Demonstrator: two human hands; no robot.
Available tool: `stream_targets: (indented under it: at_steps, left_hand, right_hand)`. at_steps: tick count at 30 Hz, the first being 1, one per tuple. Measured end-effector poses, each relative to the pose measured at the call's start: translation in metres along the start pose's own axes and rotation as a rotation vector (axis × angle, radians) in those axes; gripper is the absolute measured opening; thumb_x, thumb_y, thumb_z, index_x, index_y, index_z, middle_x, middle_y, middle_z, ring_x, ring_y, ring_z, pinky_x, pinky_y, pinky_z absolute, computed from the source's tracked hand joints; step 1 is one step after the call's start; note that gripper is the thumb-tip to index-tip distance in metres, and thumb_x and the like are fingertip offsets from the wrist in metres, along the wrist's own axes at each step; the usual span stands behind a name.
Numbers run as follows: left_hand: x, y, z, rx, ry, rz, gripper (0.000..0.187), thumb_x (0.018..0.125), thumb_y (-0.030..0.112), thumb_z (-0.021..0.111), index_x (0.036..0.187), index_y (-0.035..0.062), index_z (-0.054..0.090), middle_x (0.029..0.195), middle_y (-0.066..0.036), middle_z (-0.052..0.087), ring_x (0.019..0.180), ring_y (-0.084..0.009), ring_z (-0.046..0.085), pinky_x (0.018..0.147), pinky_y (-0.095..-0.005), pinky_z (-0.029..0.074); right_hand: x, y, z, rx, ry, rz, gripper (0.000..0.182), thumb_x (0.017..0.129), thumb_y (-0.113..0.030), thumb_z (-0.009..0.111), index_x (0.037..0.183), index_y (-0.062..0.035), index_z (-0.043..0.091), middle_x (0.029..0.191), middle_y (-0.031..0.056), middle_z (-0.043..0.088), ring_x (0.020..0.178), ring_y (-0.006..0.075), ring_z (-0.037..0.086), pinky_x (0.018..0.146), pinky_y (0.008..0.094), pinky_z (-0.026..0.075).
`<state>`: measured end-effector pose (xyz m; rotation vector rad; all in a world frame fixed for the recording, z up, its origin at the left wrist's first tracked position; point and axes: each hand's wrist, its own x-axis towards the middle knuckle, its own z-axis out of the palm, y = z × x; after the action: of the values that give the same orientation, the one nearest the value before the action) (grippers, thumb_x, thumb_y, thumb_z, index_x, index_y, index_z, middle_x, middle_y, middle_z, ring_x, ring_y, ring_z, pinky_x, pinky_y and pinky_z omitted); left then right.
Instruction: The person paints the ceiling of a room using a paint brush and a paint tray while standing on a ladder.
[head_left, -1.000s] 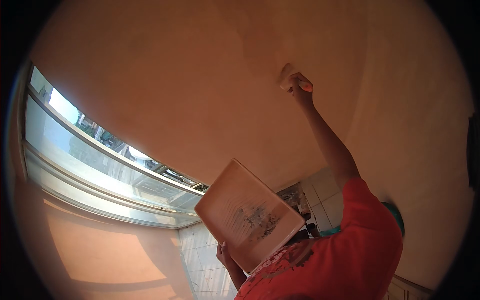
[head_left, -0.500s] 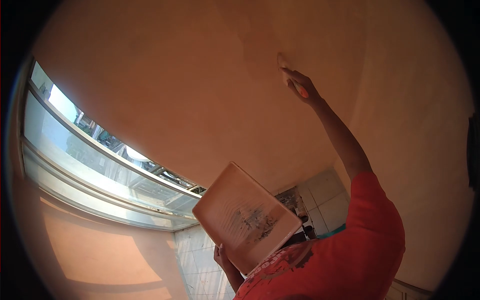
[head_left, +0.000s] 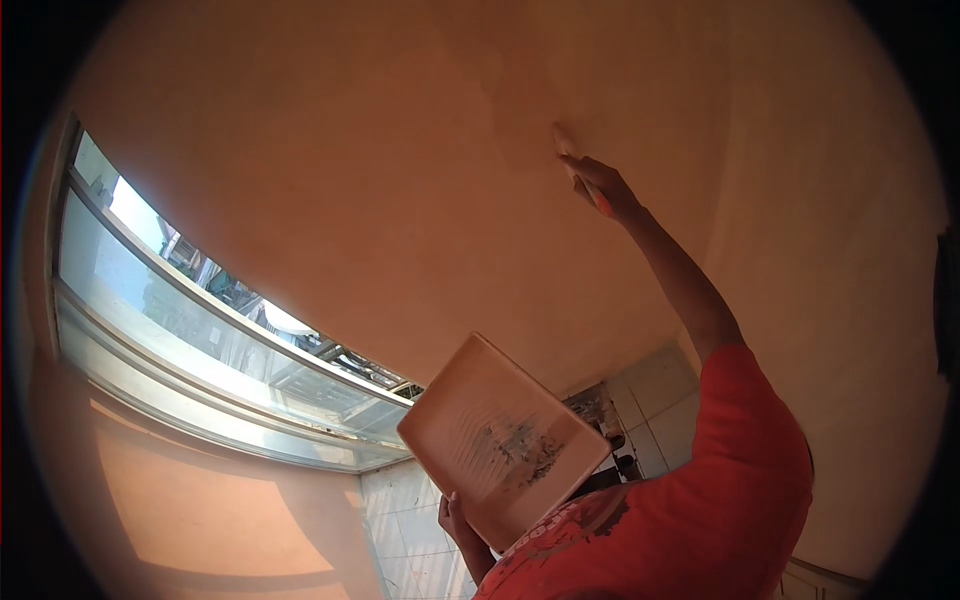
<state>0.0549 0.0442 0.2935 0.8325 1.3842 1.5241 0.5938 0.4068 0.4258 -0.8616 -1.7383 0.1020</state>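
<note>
In the head view, my right hand [head_left: 606,186] is raised against the orange-brown wall [head_left: 380,200], closed around a paintbrush [head_left: 563,140]. The brush head points up at the wall, and its orange handle end shows below my fingers. A darker, wet-looking patch [head_left: 522,95] lies on the wall just above and left of the brush. Low in the view, my left hand [head_left: 456,522] grips the edge of a paint tray [head_left: 470,400], held tilted near my chest. The tray has a ribbed slope, and dark smudges mark its middle. Some of my left fingers are hidden behind it.
A long sliding window [head_left: 220,320] runs along the left, with buildings visible outside. Pale floor tiles [head_left: 405,510] show below it, and more beyond the tray. Dark items [head_left: 618,450] stand on the floor right of the tray. Another wall [head_left: 840,300] rises on the right.
My right hand and the paintbrush have moved slightly down the wall. The tray, left hand and window sit a little further right and lower in the view.
</note>
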Motion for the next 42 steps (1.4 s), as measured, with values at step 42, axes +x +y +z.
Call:
stream_targets:
  at_steps: [42]
  left_hand:
    - [-0.005,-0.001,0.005,-0.073,0.03,0.0,0.04,0.093,0.031,0.062,0.108,-0.0062,0.062,0.096,-0.01,0.066,0.085,-0.0161,0.062,0.076,-0.0291,0.05]
  right_hand:
    - [0.188,-0.053,0.061,0.194,0.909,-0.158,0.01,0.094,-0.011,0.06,0.095,-0.0031,0.067,0.076,0.0033,0.062,0.066,0.0063,0.058,0.059,0.0232,0.045]
